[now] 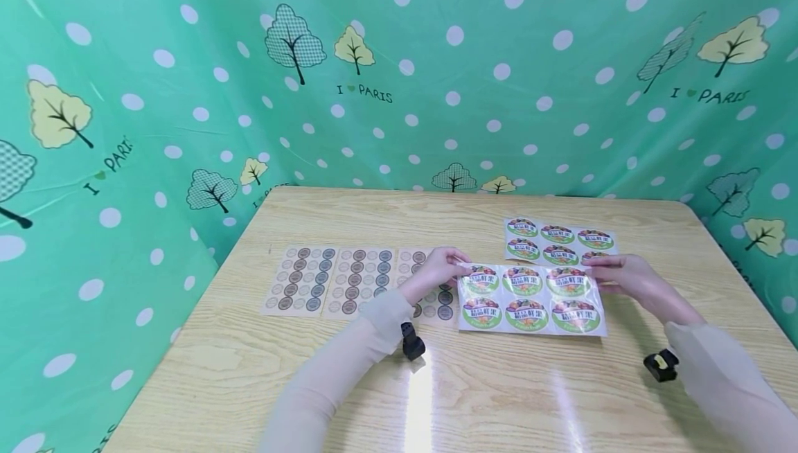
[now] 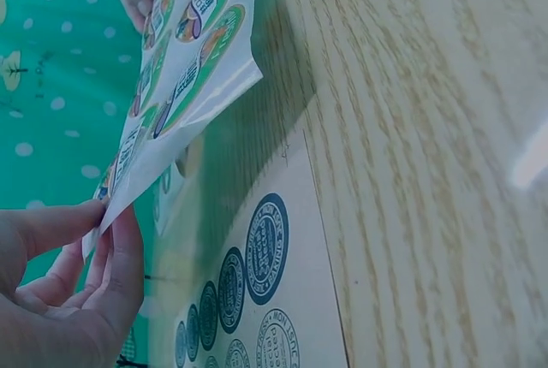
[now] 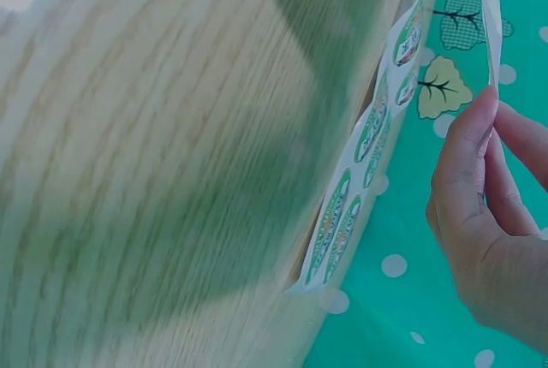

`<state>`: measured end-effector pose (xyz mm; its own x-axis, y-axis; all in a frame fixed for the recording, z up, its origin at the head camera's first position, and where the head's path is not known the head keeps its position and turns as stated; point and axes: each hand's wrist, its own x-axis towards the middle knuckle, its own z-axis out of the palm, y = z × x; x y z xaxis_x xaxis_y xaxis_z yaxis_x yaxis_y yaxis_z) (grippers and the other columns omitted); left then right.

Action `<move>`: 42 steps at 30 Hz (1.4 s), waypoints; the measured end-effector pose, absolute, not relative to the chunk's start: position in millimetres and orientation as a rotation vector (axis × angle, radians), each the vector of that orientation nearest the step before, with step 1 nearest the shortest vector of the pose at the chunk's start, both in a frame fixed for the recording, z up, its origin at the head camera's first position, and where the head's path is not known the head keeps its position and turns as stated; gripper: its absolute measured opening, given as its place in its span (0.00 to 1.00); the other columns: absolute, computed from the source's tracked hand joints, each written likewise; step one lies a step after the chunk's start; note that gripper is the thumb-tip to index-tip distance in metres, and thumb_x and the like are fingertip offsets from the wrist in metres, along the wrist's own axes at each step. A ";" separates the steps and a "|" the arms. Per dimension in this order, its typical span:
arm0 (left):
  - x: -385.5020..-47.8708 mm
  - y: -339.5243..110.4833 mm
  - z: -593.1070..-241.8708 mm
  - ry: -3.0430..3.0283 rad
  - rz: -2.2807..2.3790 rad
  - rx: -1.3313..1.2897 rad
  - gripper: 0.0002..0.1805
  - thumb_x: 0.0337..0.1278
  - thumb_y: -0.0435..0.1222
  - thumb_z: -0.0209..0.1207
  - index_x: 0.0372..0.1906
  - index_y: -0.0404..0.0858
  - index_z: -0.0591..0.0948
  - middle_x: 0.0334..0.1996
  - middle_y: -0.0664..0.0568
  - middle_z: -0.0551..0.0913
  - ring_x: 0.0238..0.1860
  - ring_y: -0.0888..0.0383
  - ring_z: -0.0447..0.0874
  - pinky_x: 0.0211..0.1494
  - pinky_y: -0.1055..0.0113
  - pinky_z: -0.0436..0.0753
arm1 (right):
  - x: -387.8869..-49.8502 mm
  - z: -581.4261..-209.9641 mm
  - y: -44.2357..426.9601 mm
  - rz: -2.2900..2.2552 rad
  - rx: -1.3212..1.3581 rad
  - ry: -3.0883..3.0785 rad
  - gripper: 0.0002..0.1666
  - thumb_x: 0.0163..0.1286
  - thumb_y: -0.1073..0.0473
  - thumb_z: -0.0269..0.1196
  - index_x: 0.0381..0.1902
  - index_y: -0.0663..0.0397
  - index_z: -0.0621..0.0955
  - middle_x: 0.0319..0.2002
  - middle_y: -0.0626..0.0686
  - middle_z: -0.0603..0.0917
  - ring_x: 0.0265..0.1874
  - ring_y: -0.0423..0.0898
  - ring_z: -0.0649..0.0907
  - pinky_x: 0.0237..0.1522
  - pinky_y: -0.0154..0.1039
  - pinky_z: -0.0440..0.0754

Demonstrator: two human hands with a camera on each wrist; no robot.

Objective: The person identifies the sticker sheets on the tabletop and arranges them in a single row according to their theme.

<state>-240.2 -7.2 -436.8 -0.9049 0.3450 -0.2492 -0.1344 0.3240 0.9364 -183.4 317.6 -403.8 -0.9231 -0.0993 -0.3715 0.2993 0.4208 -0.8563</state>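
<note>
A white sheet of oval fruit stickers [image 1: 533,300] is held above the table between both hands. My left hand [image 1: 439,274] pinches its upper left corner; in the left wrist view, thumb and fingers of that hand [image 2: 77,278] close on the sheet's edge. At the upper right corner, my right hand [image 1: 632,281] pinches the sheet, and the right wrist view shows this hand [image 3: 488,205] with the sheet's edge between thumb and fingers. Behind it, a second sheet of the same stickers [image 1: 557,233] lies on the table, its lower part partly hidden.
Several beige sheets of small round stickers [image 1: 299,281] lie in a row at left; my left hand and forearm cover part of the rightmost one. The wooden table [image 1: 249,384] ends at a green patterned curtain [image 1: 374,127]. Black wrist devices [image 1: 411,342] hang by both sleeves.
</note>
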 end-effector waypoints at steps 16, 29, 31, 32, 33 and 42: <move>-245.6 -3.9 -441.1 2.256 1.540 0.207 0.09 0.46 0.27 0.60 0.36 0.32 0.79 0.18 0.51 0.73 0.15 0.61 0.73 0.24 0.65 0.81 | -190.6 -414.2 314.8 -1.420 0.155 2.383 0.32 0.62 0.59 0.57 0.57 0.76 0.62 0.46 0.61 0.78 0.33 0.36 0.80 0.43 0.39 0.79; -249.7 -1.9 -443.8 2.374 1.421 0.259 0.08 0.43 0.28 0.63 0.33 0.33 0.80 0.18 0.53 0.74 0.14 0.62 0.72 0.20 0.70 0.79 | -198.5 -426.3 314.7 -1.355 0.191 2.440 0.26 0.59 0.64 0.59 0.52 0.77 0.68 0.33 0.54 0.82 0.27 0.40 0.81 0.34 0.39 0.82; -250.1 -1.5 -443.6 2.397 1.391 0.265 0.08 0.43 0.28 0.63 0.33 0.33 0.80 0.17 0.53 0.74 0.14 0.62 0.72 0.20 0.71 0.79 | -199.4 -427.3 314.5 -1.360 0.185 2.441 0.25 0.59 0.65 0.59 0.51 0.77 0.69 0.33 0.54 0.82 0.26 0.40 0.81 0.33 0.38 0.82; -250.2 -1.3 -443.4 2.409 1.372 0.269 0.08 0.43 0.29 0.63 0.33 0.33 0.80 0.17 0.53 0.74 0.14 0.63 0.72 0.19 0.71 0.79 | -199.8 -427.6 314.1 -1.360 0.185 2.443 0.25 0.59 0.65 0.59 0.51 0.77 0.69 0.33 0.54 0.82 0.26 0.40 0.81 0.33 0.38 0.82; -250.4 -1.1 -443.1 2.414 1.362 0.267 0.08 0.43 0.29 0.63 0.33 0.33 0.80 0.17 0.53 0.74 0.14 0.63 0.72 0.19 0.71 0.78 | -200.0 -427.7 313.8 -1.360 0.182 2.444 0.25 0.59 0.65 0.58 0.51 0.78 0.69 0.33 0.54 0.82 0.26 0.40 0.81 0.33 0.37 0.82; -253.0 1.0 -447.1 2.457 1.326 0.285 0.08 0.41 0.28 0.64 0.32 0.32 0.80 0.17 0.54 0.73 0.14 0.64 0.70 0.17 0.76 0.75 | -202.6 -430.9 313.6 -1.397 0.172 2.407 0.24 0.59 0.68 0.58 0.50 0.80 0.68 0.32 0.54 0.81 0.26 0.42 0.82 0.33 0.38 0.82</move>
